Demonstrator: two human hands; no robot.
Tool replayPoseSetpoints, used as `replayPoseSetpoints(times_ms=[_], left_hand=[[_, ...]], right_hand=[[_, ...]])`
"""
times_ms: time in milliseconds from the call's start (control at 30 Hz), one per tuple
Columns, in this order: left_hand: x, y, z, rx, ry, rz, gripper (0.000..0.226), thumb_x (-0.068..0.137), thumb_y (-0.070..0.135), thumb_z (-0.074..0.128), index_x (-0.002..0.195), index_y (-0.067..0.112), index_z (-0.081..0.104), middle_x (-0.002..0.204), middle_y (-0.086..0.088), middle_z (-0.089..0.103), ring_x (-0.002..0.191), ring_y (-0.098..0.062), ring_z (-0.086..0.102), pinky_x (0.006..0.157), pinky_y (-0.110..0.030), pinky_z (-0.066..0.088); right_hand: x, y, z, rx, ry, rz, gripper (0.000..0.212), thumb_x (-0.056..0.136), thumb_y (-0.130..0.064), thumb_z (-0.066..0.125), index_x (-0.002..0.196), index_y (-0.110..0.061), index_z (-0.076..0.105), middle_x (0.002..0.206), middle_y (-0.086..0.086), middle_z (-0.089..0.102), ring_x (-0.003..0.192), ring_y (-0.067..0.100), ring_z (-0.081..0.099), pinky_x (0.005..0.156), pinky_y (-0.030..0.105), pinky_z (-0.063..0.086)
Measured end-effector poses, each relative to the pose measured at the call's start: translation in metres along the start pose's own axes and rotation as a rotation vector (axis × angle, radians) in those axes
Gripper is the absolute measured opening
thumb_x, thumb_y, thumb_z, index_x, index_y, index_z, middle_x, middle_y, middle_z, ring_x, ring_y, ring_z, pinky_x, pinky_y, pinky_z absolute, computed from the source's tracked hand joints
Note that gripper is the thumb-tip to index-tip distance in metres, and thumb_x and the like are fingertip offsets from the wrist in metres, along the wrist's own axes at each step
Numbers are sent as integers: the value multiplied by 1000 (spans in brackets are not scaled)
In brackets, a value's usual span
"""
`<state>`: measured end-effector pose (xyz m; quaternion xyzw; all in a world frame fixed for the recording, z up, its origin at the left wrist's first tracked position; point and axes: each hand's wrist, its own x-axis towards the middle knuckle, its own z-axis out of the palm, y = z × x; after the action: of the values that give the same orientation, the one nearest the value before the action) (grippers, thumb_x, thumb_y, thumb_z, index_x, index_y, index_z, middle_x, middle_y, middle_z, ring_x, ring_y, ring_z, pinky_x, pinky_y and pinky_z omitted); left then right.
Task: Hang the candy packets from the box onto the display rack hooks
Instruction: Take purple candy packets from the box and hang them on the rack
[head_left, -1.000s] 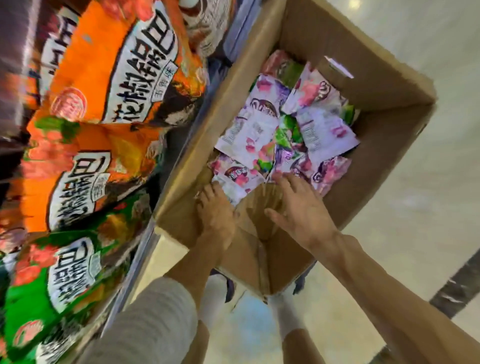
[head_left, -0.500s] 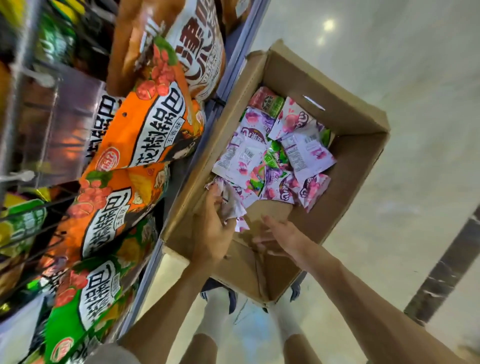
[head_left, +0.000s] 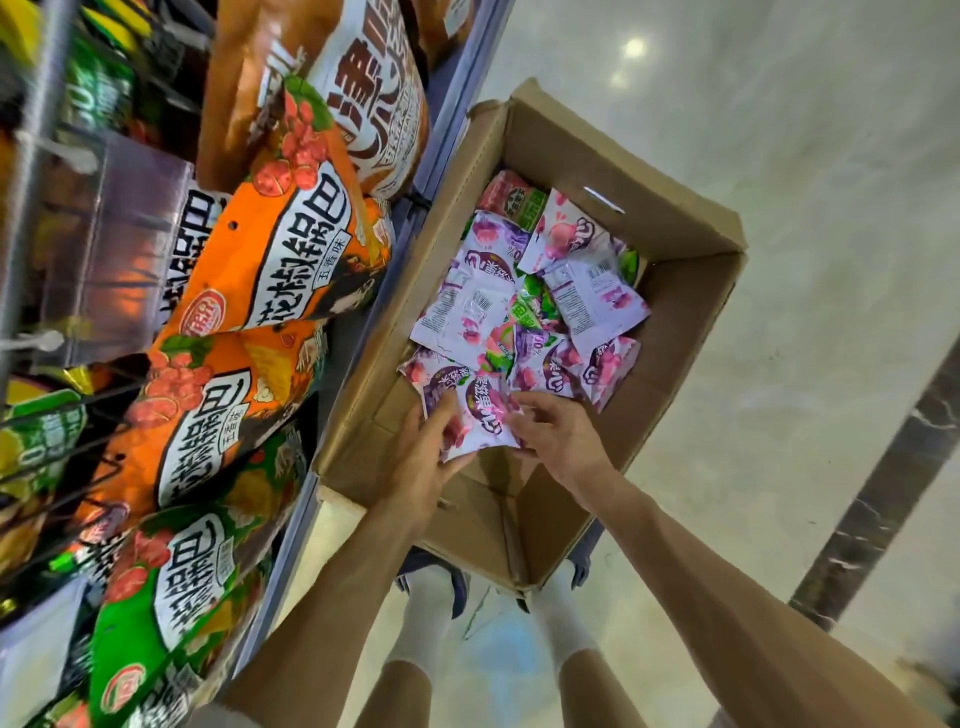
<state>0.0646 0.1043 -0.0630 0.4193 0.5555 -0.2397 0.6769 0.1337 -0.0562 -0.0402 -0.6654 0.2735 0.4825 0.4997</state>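
An open cardboard box (head_left: 670, 228) stands on the floor with several purple, pink and green candy packets (head_left: 524, 291) loose inside. My left hand (head_left: 428, 457) grips a purple-and-white candy packet (head_left: 480, 415) lifted at the near end of the box. My right hand (head_left: 556, 441) pinches the same packet's right edge with its fingertips. The display rack (head_left: 31, 171) with wire hooks stands at the left.
Large orange, green and brown snack bags (head_left: 280, 260) hang on the rack at the left, overlapping the box's left side. A pale polished floor (head_left: 779, 130) spreads to the right, with a dark stripe (head_left: 883, 483). My feet in white socks (head_left: 431, 613) stand below the box.
My left hand has lifted a packet off the pile. My right hand has moved from the box bottom up to that packet's edge. The camera has tilted back from the box.
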Motion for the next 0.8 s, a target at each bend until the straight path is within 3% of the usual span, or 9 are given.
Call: replayPoseSetpoints(times_ms=[67, 167, 267, 333, 433, 567, 700, 767, 800], left_hand=[[2, 1, -7, 104, 12, 7, 50, 78, 44, 85, 124, 35, 67, 120, 4, 75, 112, -26, 71, 97, -56, 56], [1, 2, -7, 84, 3, 15, 44, 80, 27, 85, 121, 25, 68, 114, -1, 77, 107, -26, 74, 99, -54, 56], [-4, 3, 2, -39, -34, -6, 57, 75, 21, 84, 129, 22, 63, 119, -4, 75, 109, -24, 73, 95, -44, 58], [-7, 3, 8, -115, -39, -6, 59, 74, 15, 82, 130, 22, 62, 122, -4, 74, 111, -24, 72, 89, -39, 59], [-12, 4, 18, -191, -73, -40, 54, 81, 4, 77, 131, 20, 62, 123, -5, 74, 112, -22, 72, 89, -35, 57], [-9, 1, 24, -9, -84, 2, 53, 87, 3, 76, 135, 21, 60, 125, -2, 73, 114, -18, 70, 89, -28, 57], [-2, 7, 24, 119, -49, 42, 43, 92, 14, 74, 133, 17, 62, 126, -3, 72, 115, -14, 69, 106, -39, 52], [4, 14, 24, 369, 39, 218, 31, 94, 17, 73, 123, 16, 65, 123, -1, 71, 111, -9, 67, 104, -38, 54], [9, 17, 24, 524, 75, 328, 29, 95, 18, 72, 122, 18, 64, 124, 0, 69, 110, -7, 65, 101, -30, 55]], right_hand=[[0, -1, -11, 33, 8, -8, 33, 99, -17, 66, 131, -9, 65, 92, 3, 66, 90, 22, 70, 81, 35, 64], [2, -6, -25, 130, 78, 40, 27, 98, -16, 68, 123, -5, 69, 89, 11, 68, 79, 20, 68, 72, 29, 64], [5, -8, -25, 332, 99, 126, 28, 97, -20, 69, 122, -8, 68, 108, 15, 75, 93, 25, 73, 74, 31, 63], [6, -6, -23, 513, -3, 195, 38, 96, -26, 72, 127, -8, 62, 116, 15, 75, 104, 28, 73, 81, 36, 62], [2, -4, -16, 479, -141, 258, 41, 92, -28, 75, 125, -9, 60, 116, 12, 76, 110, 31, 72, 94, 44, 59], [7, 3, -12, 344, 53, 158, 35, 90, -22, 79, 120, -16, 61, 118, 8, 74, 102, 26, 75, 95, 45, 59], [10, 3, -22, 339, 103, 92, 46, 89, -25, 79, 130, -19, 59, 119, 6, 74, 101, 25, 76, 96, 53, 58], [12, 3, -26, 321, 128, 69, 49, 90, -22, 77, 135, -18, 56, 122, 3, 73, 103, 23, 75, 96, 53, 58], [13, 3, -28, 310, 149, 58, 45, 91, -20, 76, 132, -19, 57, 121, 2, 73, 105, 22, 75, 97, 53, 58]])
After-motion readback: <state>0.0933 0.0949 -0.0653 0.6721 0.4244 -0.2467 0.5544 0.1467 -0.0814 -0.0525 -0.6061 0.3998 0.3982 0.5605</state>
